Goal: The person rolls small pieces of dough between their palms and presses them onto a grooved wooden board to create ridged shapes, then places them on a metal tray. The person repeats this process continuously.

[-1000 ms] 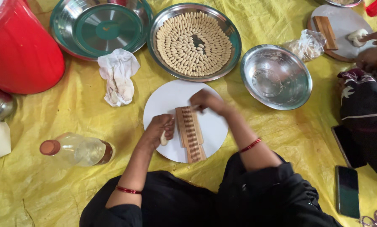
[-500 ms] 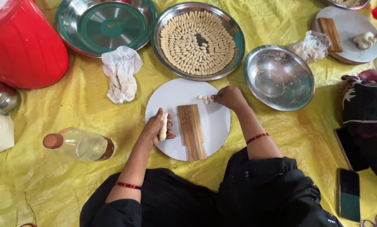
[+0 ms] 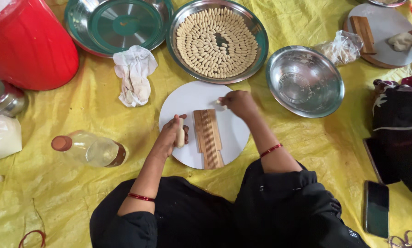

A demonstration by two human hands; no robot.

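Observation:
A round white board (image 3: 187, 98) lies on the yellow sheet in front of me, with a ridged wooden paddle (image 3: 208, 138) on it. My left hand (image 3: 174, 131) is closed around a pale roll of dough (image 3: 180, 133) at the board's left edge. My right hand (image 3: 238, 103) pinches a small shaped dough piece (image 3: 220, 102) near the board's far edge, just below a steel tray (image 3: 260, 39) filled with several rows of shaped dough pieces (image 3: 217, 41).
An empty steel bowl (image 3: 304, 80) sits to the right, a crumpled white cloth (image 3: 133, 76) and a bottle lying on its side (image 3: 89, 149) to the left. A red tub (image 3: 27, 43), a second board with dough (image 3: 382, 34) and a phone (image 3: 376, 209) lie around.
My right hand has left the paddle and moved up and right to the board's far edge with a small shaped piece. My left hand stays at the board's left edge with the dough roll.

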